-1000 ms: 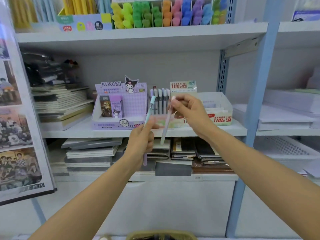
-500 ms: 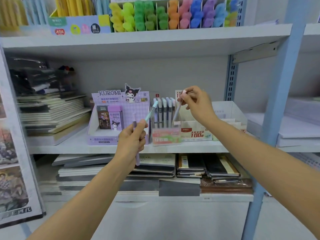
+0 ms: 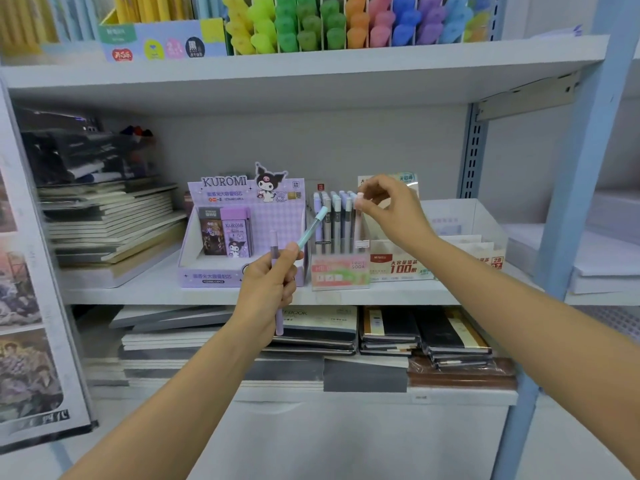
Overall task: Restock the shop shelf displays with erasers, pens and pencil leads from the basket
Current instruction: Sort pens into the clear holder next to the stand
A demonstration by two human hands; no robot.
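Note:
My left hand (image 3: 268,285) grips two pens in front of the middle shelf: a teal pen (image 3: 311,228) slanting up to the right and a lilac pen (image 3: 276,292) held upright. My right hand (image 3: 391,211) pinches the top of a pale pink pen (image 3: 358,216) that stands at the right end of the pen display box (image 3: 341,271). Several pens stand upright in that box. Left of it sits the purple Kuromi pencil lead display (image 3: 242,233) with a few lead cases. A white lead box (image 3: 433,258) is at the right.
Stacked notebooks (image 3: 110,223) lie at the left of the middle shelf (image 3: 138,292). More notebooks (image 3: 388,334) fill the shelf below. Coloured highlighters (image 3: 346,22) line the top shelf. A blue upright post (image 3: 575,202) stands to the right.
My right hand has carried the pink pen up and over to the pen display box, lowering it in at the right end. My left hand stays in place with its two pens. The view moved closer.

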